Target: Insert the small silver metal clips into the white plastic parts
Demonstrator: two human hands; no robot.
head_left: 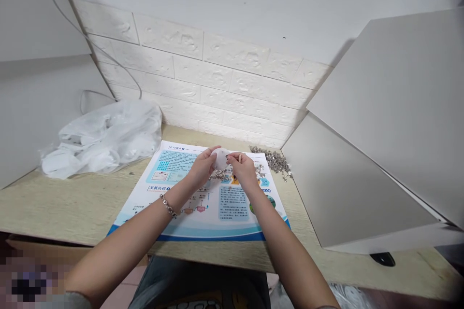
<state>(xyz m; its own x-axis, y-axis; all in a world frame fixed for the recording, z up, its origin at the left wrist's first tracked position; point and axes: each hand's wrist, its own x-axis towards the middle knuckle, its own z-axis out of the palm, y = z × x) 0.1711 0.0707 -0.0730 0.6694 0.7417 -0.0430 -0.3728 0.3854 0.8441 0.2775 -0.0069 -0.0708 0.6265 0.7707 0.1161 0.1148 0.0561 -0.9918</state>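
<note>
A white round disc (220,158) is held up over the printed poster sheet (232,229). My left hand (205,164) grips its left edge between thumb and fingers. At the disc's right side, my right hand (242,169) is closed in a pinch, with a small dark item at its fingertips too small to name. Beneath the hands, a little heap of small silvery metal pieces (219,175) lies on the poster. A larger pile of similar pieces (277,163) sits at the poster's back right corner, partly on the wood.
A clear plastic bag (108,137) holding white items lies on the wooden table (65,207) at the left. White brick-patterned wall (217,70) stands behind. Grey-white panels (362,188) lean at the right, with a black object (383,259) at their foot. A thin cable hangs at the left.
</note>
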